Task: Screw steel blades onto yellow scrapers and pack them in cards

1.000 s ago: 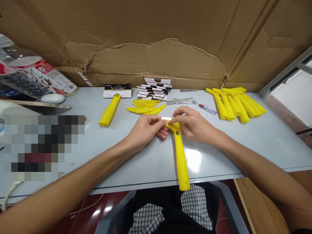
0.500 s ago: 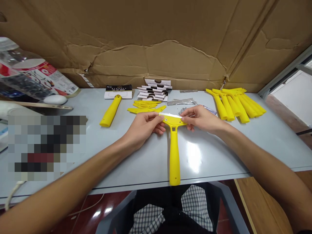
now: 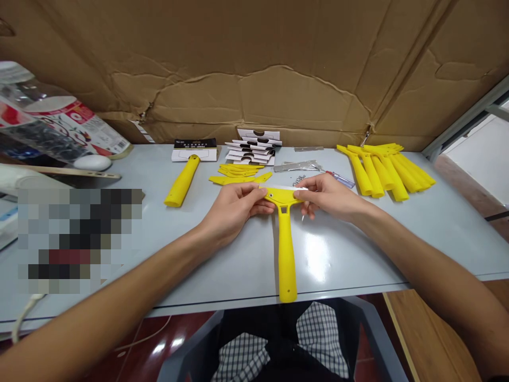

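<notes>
A yellow scraper (image 3: 287,249) points its handle toward me, with a thin metal blade (image 3: 284,187) along its far edge. My left hand (image 3: 240,204) pinches the left end of the scraper head, thumb on top beside a small screw. At the right end, my right hand (image 3: 320,193) grips the head between thumb and fingers. Just beyond my hands lie several small screws (image 3: 299,181), a screwdriver (image 3: 342,179), loose blades (image 3: 298,165) and yellow cover strips (image 3: 240,172). The undersides of my fingers are partly hidden.
Several yellow scraper handles (image 3: 384,170) are piled at the right. To the left lies a scraper (image 3: 183,183) with its head in a black-and-white sleeve (image 3: 194,149). Stacked white sleeves (image 3: 256,147) stand by the cardboard wall (image 3: 238,63). Plastic bottles (image 3: 67,122) occupy the far left.
The right fingers have shifted slightly at the scraper's right end, and the thumb now covers the right hole. The view has moved slightly; both hands keep hold of the scraper.
</notes>
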